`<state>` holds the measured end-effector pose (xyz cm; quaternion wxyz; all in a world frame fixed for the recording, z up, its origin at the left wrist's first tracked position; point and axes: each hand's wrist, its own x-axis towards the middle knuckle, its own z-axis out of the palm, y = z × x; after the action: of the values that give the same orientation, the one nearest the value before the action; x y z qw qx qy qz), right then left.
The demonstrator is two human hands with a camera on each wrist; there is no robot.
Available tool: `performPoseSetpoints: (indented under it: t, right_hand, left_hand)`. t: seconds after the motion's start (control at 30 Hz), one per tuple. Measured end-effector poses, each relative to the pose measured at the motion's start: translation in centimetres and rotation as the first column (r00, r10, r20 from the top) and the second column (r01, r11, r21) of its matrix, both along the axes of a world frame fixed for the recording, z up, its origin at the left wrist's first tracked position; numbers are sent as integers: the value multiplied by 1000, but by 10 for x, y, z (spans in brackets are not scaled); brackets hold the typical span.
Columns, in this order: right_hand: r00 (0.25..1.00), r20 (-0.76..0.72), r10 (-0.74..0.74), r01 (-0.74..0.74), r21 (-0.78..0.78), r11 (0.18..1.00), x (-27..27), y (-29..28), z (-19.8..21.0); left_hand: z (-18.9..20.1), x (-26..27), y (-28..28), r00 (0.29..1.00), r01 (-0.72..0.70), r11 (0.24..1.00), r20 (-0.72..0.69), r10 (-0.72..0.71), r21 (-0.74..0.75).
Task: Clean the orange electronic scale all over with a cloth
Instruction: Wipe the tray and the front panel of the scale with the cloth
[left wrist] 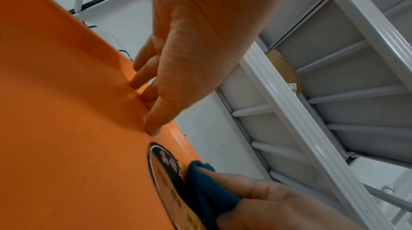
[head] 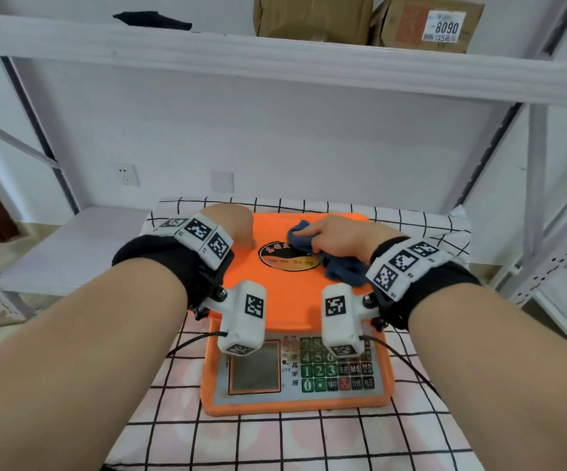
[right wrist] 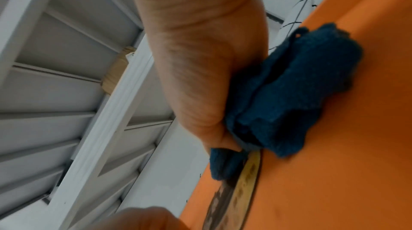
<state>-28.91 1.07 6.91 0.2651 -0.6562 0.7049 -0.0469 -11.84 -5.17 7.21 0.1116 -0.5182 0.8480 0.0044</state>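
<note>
Upper shelf [head: 275, 59]: we see two cardboard boxes [head: 312, 15] at its right end.
Wall: we see a white socket [head: 126, 174].
Table: checked tablecloth [head: 309, 443].

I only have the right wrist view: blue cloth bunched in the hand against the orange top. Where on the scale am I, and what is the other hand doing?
Observer: The right hand holds the cloth at the right edge of the oval label, in the middle of the scale's platter.
Operator: And the left?
Observer: The left hand rests straight fingertips on the platter, left of the label, with no grip on anything.
Operator: Anything I can't see in front?
Observer: The keypad and display panel faces you on the near side, with no cloth on it.
</note>
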Motion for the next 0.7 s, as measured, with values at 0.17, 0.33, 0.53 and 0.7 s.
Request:
performPoseSetpoints:
  t: [0.17,0.33,0.53,0.7]
  right_hand:
    - [967,-120,-223,188,-245,951,-35,3,1]
    - [790,-532,-305,172,-285,943,-41,9,-4]
    - [835,-494,-243,120,-267,956,-21,-4,3]
    - [902,-373,-219,228,-21,974,-14,-25,-7]
  left_hand:
    - [-3,4,-4,1000,19,1000,-15,-19,17]
    - [-3,3,-4,999,35,999,1,-35,8]
    - [-3,3,-5,999,32,999,-3,-32,14]
    - [-4,5,-8,999,37,999,-11,-37,9]
